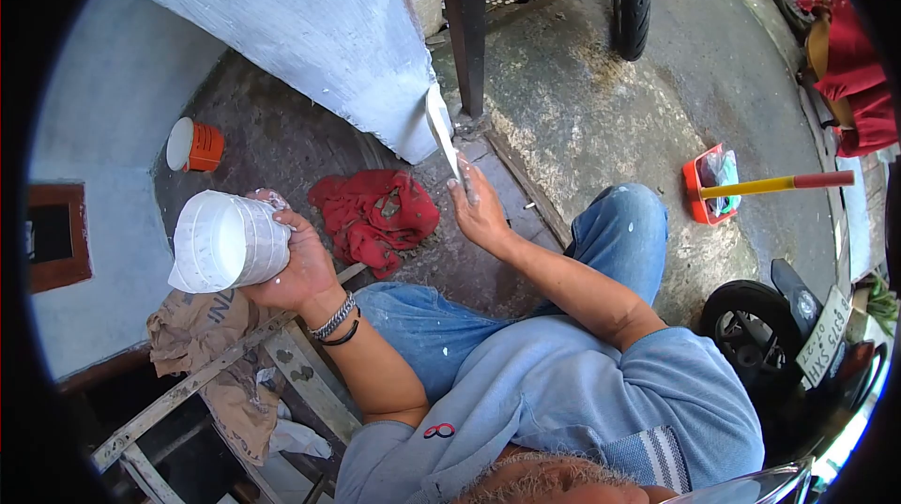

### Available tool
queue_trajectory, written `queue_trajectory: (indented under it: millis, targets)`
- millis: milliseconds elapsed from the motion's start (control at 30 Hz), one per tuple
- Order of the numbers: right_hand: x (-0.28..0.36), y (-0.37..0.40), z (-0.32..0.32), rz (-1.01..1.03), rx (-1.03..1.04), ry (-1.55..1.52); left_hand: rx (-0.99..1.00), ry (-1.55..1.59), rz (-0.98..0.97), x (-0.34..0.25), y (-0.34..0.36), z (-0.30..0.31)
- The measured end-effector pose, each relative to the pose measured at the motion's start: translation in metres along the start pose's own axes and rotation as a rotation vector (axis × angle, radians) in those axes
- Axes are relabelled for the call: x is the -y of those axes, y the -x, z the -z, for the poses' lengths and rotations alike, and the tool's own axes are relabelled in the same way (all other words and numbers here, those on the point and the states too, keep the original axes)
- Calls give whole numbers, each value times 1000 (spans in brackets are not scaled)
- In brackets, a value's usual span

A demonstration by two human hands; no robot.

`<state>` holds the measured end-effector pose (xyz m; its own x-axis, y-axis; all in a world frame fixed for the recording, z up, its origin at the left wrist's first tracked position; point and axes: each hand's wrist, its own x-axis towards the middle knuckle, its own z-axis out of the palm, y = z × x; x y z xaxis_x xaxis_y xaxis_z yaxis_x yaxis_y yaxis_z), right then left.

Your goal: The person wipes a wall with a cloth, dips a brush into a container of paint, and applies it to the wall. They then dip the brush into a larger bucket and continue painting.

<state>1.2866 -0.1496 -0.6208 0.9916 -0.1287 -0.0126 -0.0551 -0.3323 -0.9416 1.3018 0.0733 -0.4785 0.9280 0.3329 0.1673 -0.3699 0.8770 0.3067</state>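
Note:
My left hand [298, 269], with white smears on its fingers, is wrapped round a white plastic tub [267, 246] held tilted, with white paint [228, 253] inside. In my right hand [483, 210] is a narrow, flat paintbrush [441, 133] coated in white, gripped by its lower end. The brush's far end touches the lower corner edge of the pale blue-white wall [328, 44], where streaks of fresh white show. Below that corner a crumpled red cloth [375, 213] lies on the floor between my hands.
An orange bucket [205, 146] lies at the left. A wooden ladder-like frame [310, 368] and brown paper [202, 326] are beside my left arm. Near the wall corner stands a dark post [463, 25]. Rightward are a red dustpan [696, 192] with a yellow handle and parked motorcycles [751, 335].

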Motion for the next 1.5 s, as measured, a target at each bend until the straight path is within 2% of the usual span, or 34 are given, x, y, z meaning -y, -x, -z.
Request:
queue_trajectory:
  millis: [67, 167, 267, 367, 400, 467, 600, 700, 867, 933, 967, 1133, 1233, 1333, 1500]
  targets:
    - [-2, 12, 14, 49, 19, 22, -9, 24, 6, 2, 2, -2]
    - [25, 5, 32, 151, -96, 5, -7, 39, 20, -3, -1, 3]
    - [5, -6, 21, 117, -53, 63, -17, 52, 20, -3, -1, 4]
    - [-40, -3, 7, 11, -60, 123, -47, 45, -13, -1, 1, 2]
    - [-39, 0, 8, -35, -44, 148, -35, 26, -14, -2, 1, 2]
    - [-37, -6, 12, 2, -40, 97, -10, -7, -12, -2, 2, 4]
    - [48, -24, 47, 36, 10, -135, 10, 8, -3, -3, 0, 6]
    - [88, -16, 76, 155, -12, -148, -21, 2, -16, -2, -1, 4]
    - [115, -15, 88, 240, -75, -248, 1, 28, 19, 0, 0, 2]
    - [94, -33, 76, 268, -57, -234, -3, 16, 7, 1, 0, 0]
    - [70, -39, 64, 170, -44, -260, -4, 13, -2, 0, 1, -1]
    - [-75, -21, 14, -41, -78, 80, -24, 66, 16, -4, 5, -4]
    - [-98, -11, 1, -730, 82, -319, -31, 75, 21, -4, 5, -6]
    - [-112, -13, -10, -827, 115, -498, 1, 73, 32, -4, 6, -6]
    - [-124, -35, -28, -911, 68, -592, 33, 38, 15, -12, 9, -4]
